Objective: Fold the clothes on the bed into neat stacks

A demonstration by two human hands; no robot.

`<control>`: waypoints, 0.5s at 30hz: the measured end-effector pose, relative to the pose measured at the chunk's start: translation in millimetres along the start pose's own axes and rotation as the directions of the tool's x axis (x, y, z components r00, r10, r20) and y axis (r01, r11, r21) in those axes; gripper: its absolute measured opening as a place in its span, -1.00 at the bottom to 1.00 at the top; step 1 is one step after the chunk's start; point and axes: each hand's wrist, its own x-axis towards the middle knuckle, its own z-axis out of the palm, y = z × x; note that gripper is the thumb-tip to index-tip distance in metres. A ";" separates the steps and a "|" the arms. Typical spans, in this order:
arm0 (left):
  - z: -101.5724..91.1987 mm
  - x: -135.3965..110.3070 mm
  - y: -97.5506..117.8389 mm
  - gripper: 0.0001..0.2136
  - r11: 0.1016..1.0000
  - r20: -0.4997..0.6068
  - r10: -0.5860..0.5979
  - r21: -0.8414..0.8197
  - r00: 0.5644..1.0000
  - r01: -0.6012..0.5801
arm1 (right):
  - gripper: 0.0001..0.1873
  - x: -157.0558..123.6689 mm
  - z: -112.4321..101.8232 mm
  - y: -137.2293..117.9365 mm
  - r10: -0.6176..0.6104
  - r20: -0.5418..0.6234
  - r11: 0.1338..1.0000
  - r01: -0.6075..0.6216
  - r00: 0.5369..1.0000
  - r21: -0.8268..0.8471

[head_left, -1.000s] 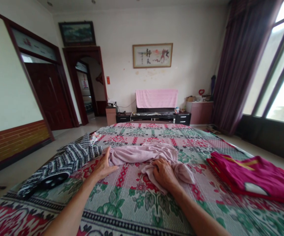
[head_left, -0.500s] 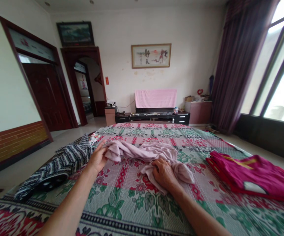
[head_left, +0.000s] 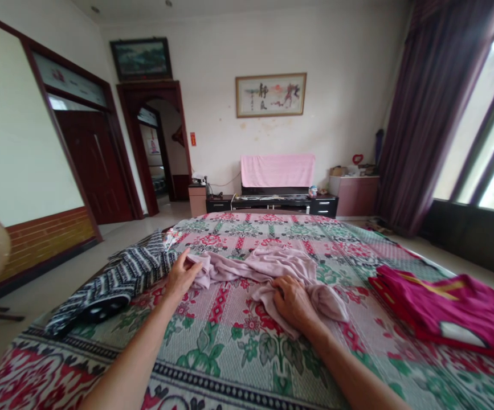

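Crumpled pale-pink fabric piece on red-and-green floral woven cover: probably light, limp, best taken by edges. Left hand loosely holds left end; right hand curled on top, grip hidden.

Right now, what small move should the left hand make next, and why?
I'd probably draw the left hand gently outward: it is at the left end of the crumpled pink cloth, which looks bunched and narrow there, while the right hand rests on the cloth and could steady it against the flowered cover.
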 end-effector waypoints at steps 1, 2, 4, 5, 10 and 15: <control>0.4 -1.6 0.1 -0.41 0.992 0.040 0.071 0.098 0.997 -0.074 | -0.76 0.2 -0.3 -0.1 -0.001 0.000 1.000 0.001 1.000 0.002; 1.2 -3.6 -0.2 -0.43 0.972 0.090 0.125 0.187 0.988 -0.140 | -0.76 0.3 -0.6 -0.2 -0.002 0.002 1.000 0.002 1.000 0.003; 3.9 -8.2 -2.3 -0.46 0.917 0.185 0.187 0.320 0.965 -0.238 | -0.76 0.4 -0.9 -0.2 -0.001 0.006 1.000 0.001 1.000 0.000; 5.6 -10.4 -4.1 -0.48 0.894 0.212 0.195 0.364 0.958 -0.262 | -0.76 0.4 -0.8 0.0 -0.001 0.006 1.000 0.001 1.000 -0.002; 8.7 -11.6 -9.9 -0.71 0.891 0.151 0.171 0.398 0.974 -0.218 | -0.78 -0.1 1.4 2.2 -0.016 -0.002 1.000 0.016 1.000 0.000; -5.7 4.8 2.3 -0.79 0.990 -0.037 -0.133 0.029 0.990 0.135 | -0.76 1.0 2.3 3.7 -0.014 0.001 1.000 0.014 1.000 0.008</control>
